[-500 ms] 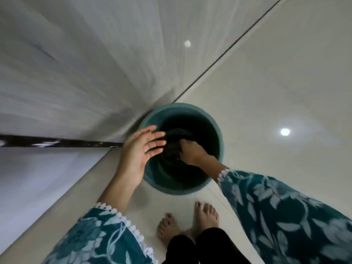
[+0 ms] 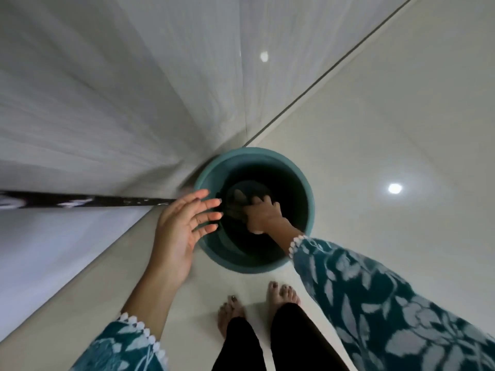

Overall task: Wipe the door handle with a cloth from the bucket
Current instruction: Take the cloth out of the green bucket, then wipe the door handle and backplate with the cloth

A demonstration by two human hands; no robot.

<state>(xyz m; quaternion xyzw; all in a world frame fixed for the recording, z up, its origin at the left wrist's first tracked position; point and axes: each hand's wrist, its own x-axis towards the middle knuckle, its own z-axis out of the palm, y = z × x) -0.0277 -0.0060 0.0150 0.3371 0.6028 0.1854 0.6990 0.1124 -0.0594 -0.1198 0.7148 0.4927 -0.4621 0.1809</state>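
Head view, looking straight down. A teal bucket point(image 2: 305, 183) stands on the pale glossy floor point(image 2: 388, 116), tight against the foot of a white ribbed panel point(image 2: 120, 89) that fills the upper left. A dark seam runs along the floor edge toward the upper right.

Right hand point(image 2: 263, 214) is reached down inside the bucket, fingers curled and closed on a dark grey cloth point(image 2: 237, 199). The cloth sits inside the bucket, left of centre, partly lifted in the grasp; the rest of the interior is too dark to read. Wrist crosses the near right rim.

Left hand point(image 2: 184, 223) hovers at the bucket's left rim, palm showing, fingers spread and slack, holding nothing. Fingertips overlap the rim in the picture; contact cannot be told.

A thin dark strip point(image 2: 93, 202) runs in from the left edge and ends behind the left hand. No door handle is identifiable in this view.

Both sleeves point(image 2: 375, 303) are teal with a pale floral print and white scalloped trim. Two bare feet point(image 2: 284, 293) stand just short of the bucket, black trouser legs above them. Two bright round light reflections show on the floor and panel.
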